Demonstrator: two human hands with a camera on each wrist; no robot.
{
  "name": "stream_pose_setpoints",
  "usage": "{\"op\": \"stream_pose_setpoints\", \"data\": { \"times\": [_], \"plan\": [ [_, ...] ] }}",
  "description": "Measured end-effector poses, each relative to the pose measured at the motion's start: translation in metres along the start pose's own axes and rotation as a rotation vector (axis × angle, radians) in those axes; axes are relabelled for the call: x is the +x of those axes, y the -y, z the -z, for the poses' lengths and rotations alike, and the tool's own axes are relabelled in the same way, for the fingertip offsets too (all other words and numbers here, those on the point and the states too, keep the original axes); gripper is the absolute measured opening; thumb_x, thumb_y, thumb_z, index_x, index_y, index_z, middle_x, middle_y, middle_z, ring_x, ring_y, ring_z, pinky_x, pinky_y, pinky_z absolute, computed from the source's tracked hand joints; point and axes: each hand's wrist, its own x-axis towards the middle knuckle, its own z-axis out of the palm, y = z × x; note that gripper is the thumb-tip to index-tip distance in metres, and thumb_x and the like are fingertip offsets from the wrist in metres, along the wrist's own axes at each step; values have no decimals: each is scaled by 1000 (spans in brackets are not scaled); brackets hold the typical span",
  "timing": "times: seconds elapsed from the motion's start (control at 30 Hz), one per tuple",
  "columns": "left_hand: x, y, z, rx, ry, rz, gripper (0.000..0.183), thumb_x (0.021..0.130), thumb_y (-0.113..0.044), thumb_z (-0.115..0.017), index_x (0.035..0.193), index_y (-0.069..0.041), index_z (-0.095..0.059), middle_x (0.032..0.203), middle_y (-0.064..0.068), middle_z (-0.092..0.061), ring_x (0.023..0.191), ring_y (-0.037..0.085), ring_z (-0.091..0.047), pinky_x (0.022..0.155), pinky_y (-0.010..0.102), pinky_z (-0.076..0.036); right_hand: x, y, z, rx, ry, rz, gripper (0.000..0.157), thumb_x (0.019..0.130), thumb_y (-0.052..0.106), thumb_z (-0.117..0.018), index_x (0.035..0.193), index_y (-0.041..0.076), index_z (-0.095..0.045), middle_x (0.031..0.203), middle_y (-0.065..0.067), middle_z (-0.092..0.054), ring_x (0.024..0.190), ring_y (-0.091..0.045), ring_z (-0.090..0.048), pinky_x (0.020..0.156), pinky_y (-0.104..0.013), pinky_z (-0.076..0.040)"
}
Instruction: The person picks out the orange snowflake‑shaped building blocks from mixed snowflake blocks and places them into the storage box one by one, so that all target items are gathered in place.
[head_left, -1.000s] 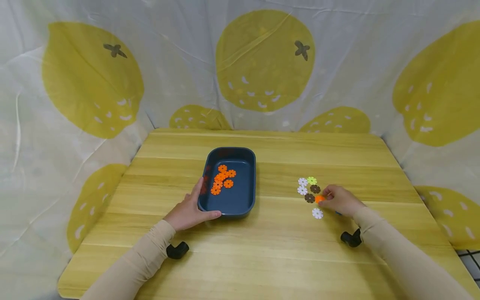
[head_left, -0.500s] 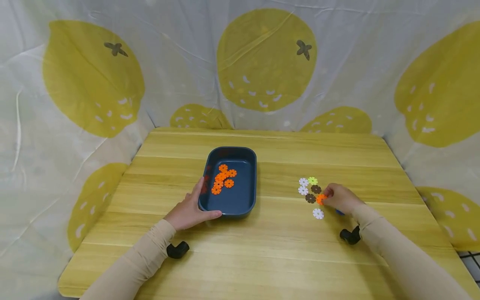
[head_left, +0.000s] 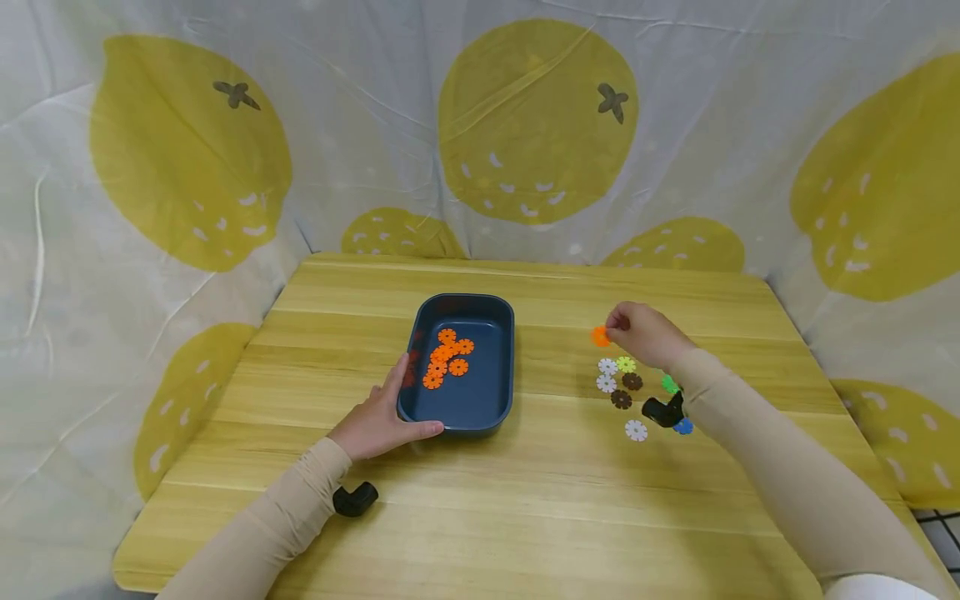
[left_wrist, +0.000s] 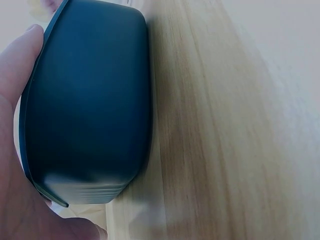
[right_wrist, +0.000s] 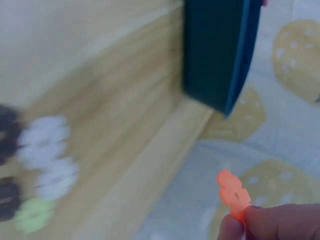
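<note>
Between the thumb and fingertips of my right hand (head_left: 647, 335) is an orange notched snowflake disc (right_wrist: 234, 193), raised beyond the loose discs. My left hand (head_left: 380, 423) rests against the near-left corner of a dark blue plastic bin (head_left: 504, 358), thumb along the front rim and fingers along the left side, fairly straight. Several orange snowflake discs (head_left: 438, 368) lie inside the bin, some overlapping. To its right on the table are white discs (head_left: 636, 430), brown discs (head_left: 632, 381) and a yellow-green disc (head_left: 626, 364).
A green disc (head_left: 670, 384) and a blue disc (head_left: 683, 426) lie under the right wrist, partly covered by its black camera mount (head_left: 664, 410). The wooden table (head_left: 480, 517) backs onto a lemon-print curtain (head_left: 532, 242) that also hangs at both sides.
My right hand has lifted the orange disc off the table and carried it away from me and to the left, uncovering the green and blue discs. My left hand and the bin stay put.
</note>
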Motion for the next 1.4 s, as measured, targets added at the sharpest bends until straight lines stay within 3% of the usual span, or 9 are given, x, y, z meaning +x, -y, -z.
{"op": "stream_pose_setpoints", "data": {
  "times": [0.13,0.3,0.4,0.5,0.6,0.8,0.93,1.13,1.4],
  "plan": [
    [-1,0,-1,0,-2,6,131,72,-79,-72,162,-37,13,166,9,-34,152,57,-13,106,76,-35,30,45,-6,-21,5,73,14,105,14,-53,109,3,-59,108,-15,-63,90,-24,-53,80,-37,-44],
    [-3,-2,-3,-5,-6,5,130,73,-78,-73,162,-36,12,166,8,-34,151,58,-14,107,76,-34,65,97,-30,-41,27,143,15,103,12,-54,110,1,-63,109,-15,-64,91,-25,-54,82,-37,-46],
    [-3,-3,-4,-16,-11,-2,129,75,-74,-74,163,-35,11,166,7,-34,151,57,-15,108,75,-34,83,120,-49,-26,63,146,14,102,11,-54,108,2,-64,106,-12,-64,87,-22,-54,79,-34,-46],
    [-4,-5,-5,-23,-6,-7,127,76,-73,-74,163,-36,11,166,6,-33,151,58,-13,109,77,-30,97,134,-69,7,89,141,12,101,8,-54,94,5,-64,94,-6,-60,79,-19,-51,74,-30,-44],
    [-3,-8,-7,-15,4,-13,128,75,-76,-73,162,-36,12,167,7,-30,151,59,-11,110,78,-28,108,140,-87,55,123,125,23,99,4,-54,76,7,-56,76,-2,-47,68,-17,-41,68,-27,-37],
    [-2,-14,-12,-26,13,-39,128,74,-77,-72,162,-36,11,167,6,-32,151,59,-12,112,77,-24,119,133,-117,141,173,13,34,98,3,-54,65,9,-50,63,2,-38,58,-15,-37,59,-25,-34],
    [-2,-16,-13,-32,14,-46,128,74,-77,-73,162,-37,10,167,6,-32,150,60,-12,113,78,-21,120,128,-126,153,174,-37,41,98,4,-54,60,13,-43,58,2,-35,54,-16,-37,57,-26,-34],
    [0,-15,-12,-13,4,-51,128,74,-78,-72,162,-37,11,166,5,-34,150,61,-14,109,77,-31,112,127,-120,165,137,-13,9,99,9,-61,91,5,-61,85,-4,-54,77,-18,-53,69,-26,-46],
    [-2,-12,-12,-14,18,-35,128,74,-78,-72,162,-38,12,169,8,-27,149,61,-13,108,78,-31,96,124,-98,156,113,76,16,101,19,-63,108,4,-63,111,-11,-62,90,-22,-55,81,-32,-48]
  ]
}}
